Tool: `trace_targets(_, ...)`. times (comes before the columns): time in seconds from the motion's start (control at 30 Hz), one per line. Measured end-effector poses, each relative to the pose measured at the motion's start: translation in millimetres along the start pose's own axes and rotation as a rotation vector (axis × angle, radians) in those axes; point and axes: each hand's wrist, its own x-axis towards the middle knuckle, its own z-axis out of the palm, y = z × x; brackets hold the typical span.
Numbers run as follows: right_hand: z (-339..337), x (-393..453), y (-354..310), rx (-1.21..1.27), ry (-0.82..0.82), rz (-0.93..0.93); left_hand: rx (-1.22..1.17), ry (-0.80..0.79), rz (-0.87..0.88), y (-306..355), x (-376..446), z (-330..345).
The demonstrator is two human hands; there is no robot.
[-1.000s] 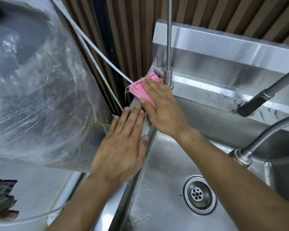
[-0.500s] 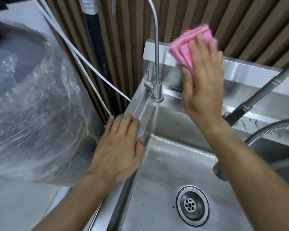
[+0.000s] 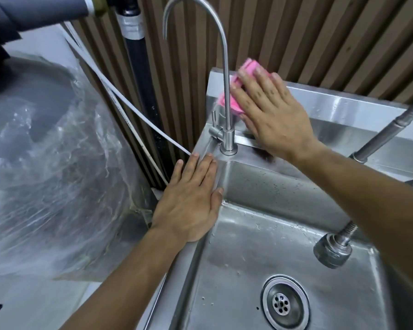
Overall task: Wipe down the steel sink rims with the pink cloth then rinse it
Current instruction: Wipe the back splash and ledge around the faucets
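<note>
Your right hand (image 3: 270,110) presses the pink cloth (image 3: 234,91) flat against the upright back panel of the steel sink (image 3: 343,108), fingers spread straight over it, just behind the thin curved tap (image 3: 227,91); your left hand (image 3: 191,198) lies flat with fingers together on the left rim (image 3: 208,144), holding nothing. The cloth looks soft, light and likely damp, so it should fold and slide easily; keep a flat palm over its middle; the tap stem crowds the corner, the spray hose (image 3: 334,248) hangs at right, and a plastic-wrapped bundle (image 3: 53,163) sits close beside the rim.
</note>
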Motion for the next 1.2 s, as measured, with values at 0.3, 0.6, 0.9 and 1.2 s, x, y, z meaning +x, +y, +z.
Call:
trace_targets(0.3, -0.2, -17.9, 7.2, -0.087, -0.046, -0.086, -0.003, 0.001, 0.006, -1.0, -1.5, -2.0)
trace_targets(0.6, -0.2, 42.6, -0.9, -0.024, -0.059, -0.175, -0.002, 0.032, 0.008, 0.2, -0.8, 3.0)
trace_targets(0.9, -1.4, -33.5, -0.7, 0.120, 0.030, 0.344, -0.061, 0.054, 0.041, -4.3, -4.0, 2.5)
trace_targets(1.2, 4.1, 29.3, -8.2, -0.120, 0.042, -0.019, -0.016, 0.046, 0.028, -2.2, 0.2, 6.9)
